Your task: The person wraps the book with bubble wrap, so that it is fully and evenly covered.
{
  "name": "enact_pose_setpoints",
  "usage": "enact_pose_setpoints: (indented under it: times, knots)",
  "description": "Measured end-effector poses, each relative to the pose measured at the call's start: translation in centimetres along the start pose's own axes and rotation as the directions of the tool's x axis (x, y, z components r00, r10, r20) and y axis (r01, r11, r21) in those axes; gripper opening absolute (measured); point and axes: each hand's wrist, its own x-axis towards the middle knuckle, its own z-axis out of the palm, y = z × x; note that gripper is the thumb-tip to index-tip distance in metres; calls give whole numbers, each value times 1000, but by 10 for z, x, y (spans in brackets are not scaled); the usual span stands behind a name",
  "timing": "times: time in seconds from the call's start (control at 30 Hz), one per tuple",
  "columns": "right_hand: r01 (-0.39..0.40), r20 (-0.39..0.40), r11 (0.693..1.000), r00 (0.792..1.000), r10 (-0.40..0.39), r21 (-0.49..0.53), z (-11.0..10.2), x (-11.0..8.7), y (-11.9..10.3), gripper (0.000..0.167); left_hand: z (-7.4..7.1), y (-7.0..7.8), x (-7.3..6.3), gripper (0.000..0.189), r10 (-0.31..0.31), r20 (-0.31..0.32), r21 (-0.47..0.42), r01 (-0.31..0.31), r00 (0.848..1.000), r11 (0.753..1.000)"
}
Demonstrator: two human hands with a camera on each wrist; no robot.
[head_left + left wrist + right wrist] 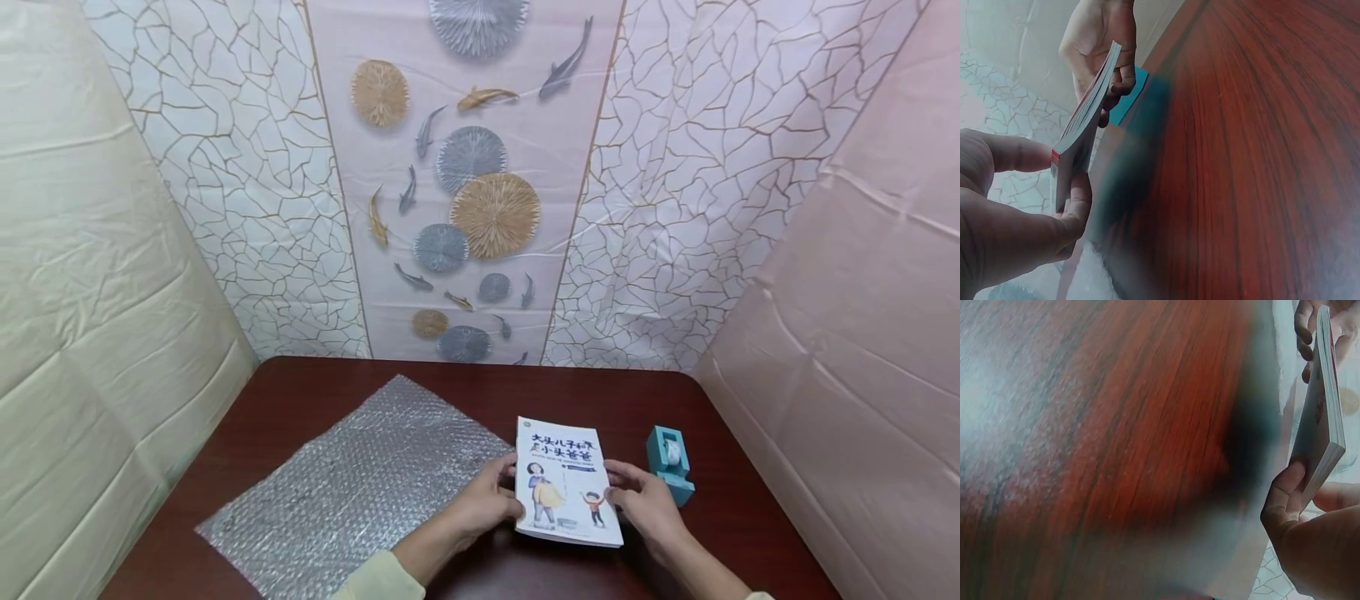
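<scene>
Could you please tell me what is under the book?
The left hand and right hand each curl partly under the book; below it, the wrist views show reddish table. In the head view, the book covers the table patch beneath, so that cannot be seen.

The head view is bright — wrist views dimmer, part-blurred.

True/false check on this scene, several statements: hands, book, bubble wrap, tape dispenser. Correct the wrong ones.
1. The left hand and right hand both hold the book. True.
2. The book's cover is blank. False: it bears lettering and drawn figures.
3. The bubble wrap lies spread on the table. True.
4. The tape dispenser is teal. True.
5. The bubble wrap covers the book. False: the book is uncovered.
6. In the head view, the tape dispenser is left of the book. False: it is right.
</scene>
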Motion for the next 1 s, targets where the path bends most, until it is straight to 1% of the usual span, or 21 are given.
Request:
enact_pose_setpoints:
  times: [0.1, 0.17, 0.37, 0.47, 0.6, 0.63, 0.8, 0.9, 1.0]
  knots:
    - [9, 5, 1000, 1000, -9, 11, 1, -1, -3, 54, -4, 2, -3, 94, -3, -17, 17, 3, 1000, 1000]
    - [23, 2, 1000, 1000, -23, 15, 3, -2, -6, 53, -6, 4, -4, 92, 4, -36, 46, -3, 999, 999]
    - [69, -12, 998, 998, -69, -2, 5, -6, -13, 52, -13, 9, -5, 77, 61, -67, 119, -53, 996, 991]
    - [86, -10, 996, 996, -86, -24, 7, -8, -15, 51, -18, 8, -6, 71, 90, -75, 152, -78, 993, 985]
    - [106, -7, 993, 994, -107, -52, 10, -8, -15, 51, -25, 6, -9, 68, 102, -78, 182, -86, 992, 979]
    - [110, -7, 992, 994, -111, -58, 11, -9, -15, 51, -27, 6, -11, 68, 102, -78, 187, -86, 992, 978]
    - [134, 5, 989, 991, -134, -62, 17, -11, -14, 50, -33, 9, -16, 69, 61, -85, 210, -42, 995, 977]
    - [154, 15, 986, 988, -154, -64, 21, -13, -14, 49, -37, 11, -20, 71, 31, -87, 204, -12, 996, 979]
    - [187, 35, 980, 982, -185, -67, 25, -16, -14, 47, -42, 12, -23, 71, 22, -96, 203, -2, 995, 979]
